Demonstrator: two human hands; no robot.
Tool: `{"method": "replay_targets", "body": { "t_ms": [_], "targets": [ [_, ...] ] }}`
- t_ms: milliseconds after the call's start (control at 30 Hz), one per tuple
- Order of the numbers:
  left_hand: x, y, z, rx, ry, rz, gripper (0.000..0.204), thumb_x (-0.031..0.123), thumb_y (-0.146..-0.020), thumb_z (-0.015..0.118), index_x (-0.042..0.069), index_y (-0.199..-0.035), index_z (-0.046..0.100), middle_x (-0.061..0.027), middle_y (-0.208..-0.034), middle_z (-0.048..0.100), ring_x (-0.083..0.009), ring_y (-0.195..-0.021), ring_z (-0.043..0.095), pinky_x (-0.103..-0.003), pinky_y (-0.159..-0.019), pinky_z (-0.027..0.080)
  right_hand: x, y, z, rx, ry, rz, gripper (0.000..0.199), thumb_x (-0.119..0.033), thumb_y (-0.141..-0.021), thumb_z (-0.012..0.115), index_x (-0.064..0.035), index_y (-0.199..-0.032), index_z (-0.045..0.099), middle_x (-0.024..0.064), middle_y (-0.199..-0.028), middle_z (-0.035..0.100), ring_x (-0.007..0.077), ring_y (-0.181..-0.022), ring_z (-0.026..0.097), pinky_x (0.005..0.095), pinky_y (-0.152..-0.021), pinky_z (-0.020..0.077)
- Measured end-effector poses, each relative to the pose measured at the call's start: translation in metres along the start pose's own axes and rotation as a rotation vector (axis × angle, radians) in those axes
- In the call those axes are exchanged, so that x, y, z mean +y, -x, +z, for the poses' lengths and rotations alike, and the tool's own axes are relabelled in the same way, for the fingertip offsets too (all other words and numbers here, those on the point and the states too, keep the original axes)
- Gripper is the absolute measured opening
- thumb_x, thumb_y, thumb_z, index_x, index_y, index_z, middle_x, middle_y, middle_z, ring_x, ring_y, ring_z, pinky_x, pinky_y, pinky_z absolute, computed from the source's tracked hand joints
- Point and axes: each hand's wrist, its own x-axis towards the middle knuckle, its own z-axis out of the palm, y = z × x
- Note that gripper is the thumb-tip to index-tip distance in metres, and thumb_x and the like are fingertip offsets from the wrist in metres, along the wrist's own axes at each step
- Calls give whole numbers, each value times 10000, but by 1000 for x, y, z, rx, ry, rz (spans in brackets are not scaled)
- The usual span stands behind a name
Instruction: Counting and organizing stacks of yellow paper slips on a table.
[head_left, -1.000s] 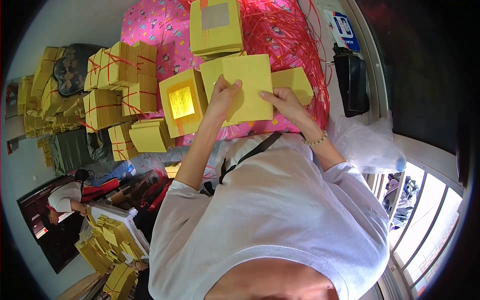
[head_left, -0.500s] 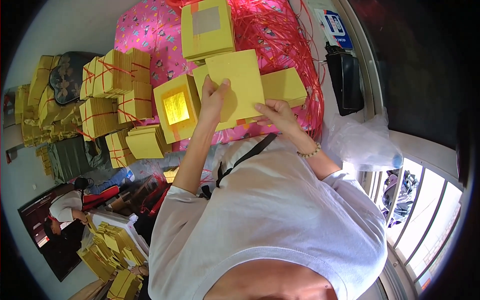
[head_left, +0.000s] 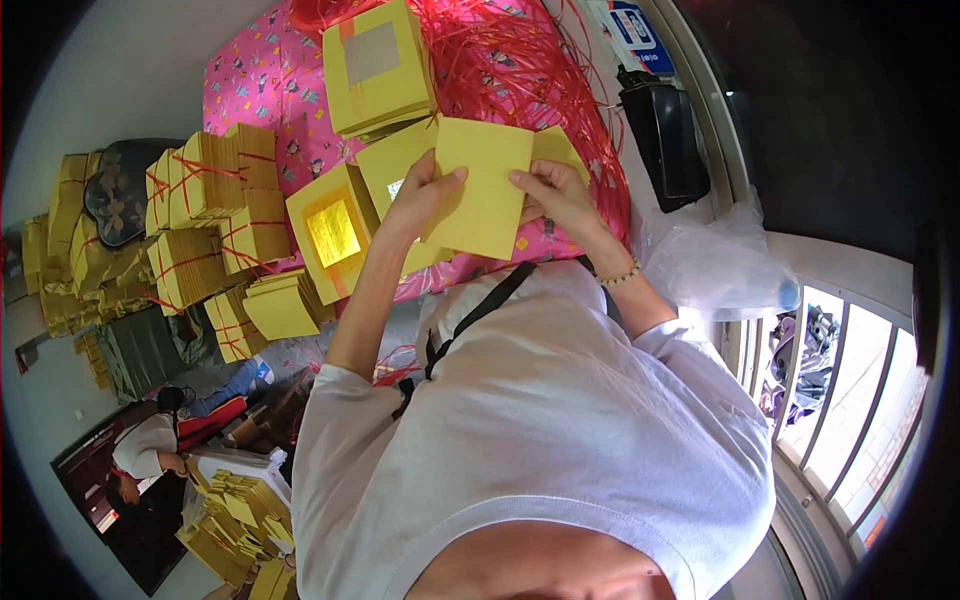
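Between both hands I hold a yellow paper piece (head_left: 487,195), its plain side facing up; whether it is one sheet or several I cannot tell. My left hand (head_left: 415,205) grips its left edge, thumb on top. My right hand (head_left: 565,200) pinches the right edge, fingers underneath. Below lies yellow paper (head_left: 385,155) with a silver patch partly covered by my left hand. To its left is a yellow paper stack (head_left: 335,235) with a gold foil square. A thicker stack (head_left: 375,65) with a silver-grey square stands beyond. More yellow paper (head_left: 563,150) lies behind my right hand.
Loose red strings (head_left: 520,75) spread over the pink patterned cloth (head_left: 250,85). Red-tied yellow bundles (head_left: 205,190) are piled at left. A black case (head_left: 665,145) and clear plastic bag (head_left: 720,265) sit at right, by window bars. Another person (head_left: 140,450) is at lower left among yellow papers.
The paper in my hands has tilted, its lower edge now nearer me. My right hand has moved up along its edge. Underneath, a silver patch has come into view. The whole view has shifted slightly.
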Motion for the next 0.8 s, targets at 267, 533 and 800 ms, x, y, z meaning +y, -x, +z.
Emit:
{"method": "replay_targets", "body": {
  "t_ms": [267,533,800],
  "targets": [
    [-15,-106,-4,-190,-541,0,463,200,-750,723,2,-1125,537,-110,-1005,628,-164,-914,599,-290,-774,474,11,11,-17,245,-96,160,280,-287,-878,632,-44,-1011,595,69,-908,653,160,-758,669,265,-634,555],
    [-39,-154,32,-300,-845,47,533,250,-660,743,17,-1103,560,-157,-1000,639,-244,-942,620,-333,-808,474,49,5,-41,462,-150,174,318,-320,-857,653,-38,-992,598,62,-899,652,153,-741,668,258,-612,548],
    [-89,-152,30,-232,-806,2,462,202,-717,710,41,-1113,535,-116,-957,634,-189,-902,606,-316,-788,466,72,3,-51,487,-103,258,348,-351,-838,672,-59,-1013,601,47,-876,648,152,-748,665,255,-605,529]
  ]
}}
